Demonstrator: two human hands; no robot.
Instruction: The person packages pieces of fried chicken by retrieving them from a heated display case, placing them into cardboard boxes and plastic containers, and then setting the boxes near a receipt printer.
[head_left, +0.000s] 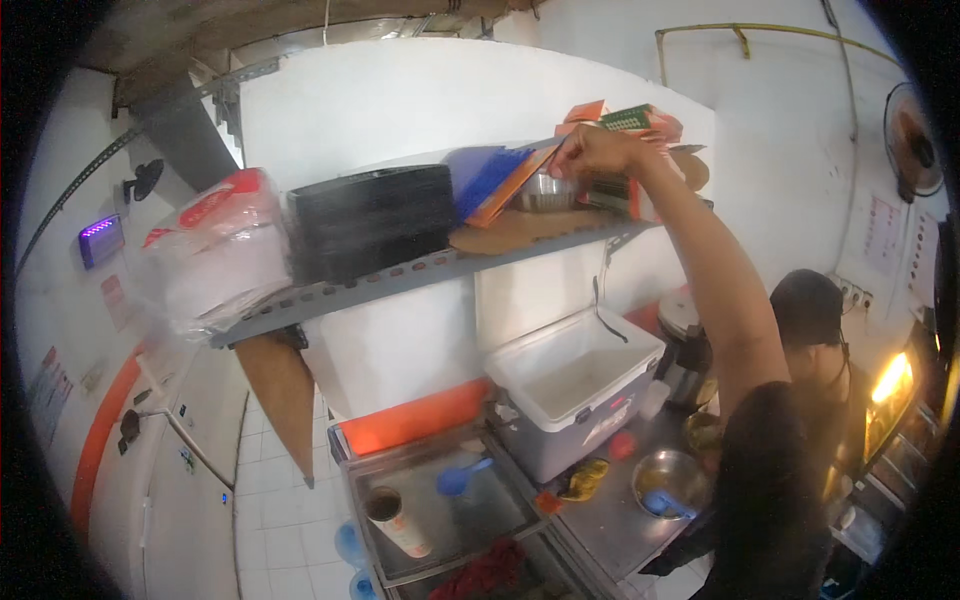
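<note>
My right hand (589, 152) reaches up to a grey metal shelf (405, 268), its fingers pinching the upper edge of flat orange and blue cardboard (511, 187). The cardboard leans at a slant, and its blue side is blurred. Just behind it and below the hand is a shiny metal bowl (547, 193), partly covered. Folded orange and green cartons (637, 118) are piled to the right of my fingers. A black box-like container (371, 221) stands left of the cardboard. My left hand is out of view.
Below the shelf, a cool box (577, 420) has its lid raised. A steel counter holds a paper cup (397, 521), a blue scoop (461, 478) and a steel bowl (670, 480). Plastic-wrapped packs (221, 255) fill the shelf's left end. A person in a black cap (808, 307) stands at right.
</note>
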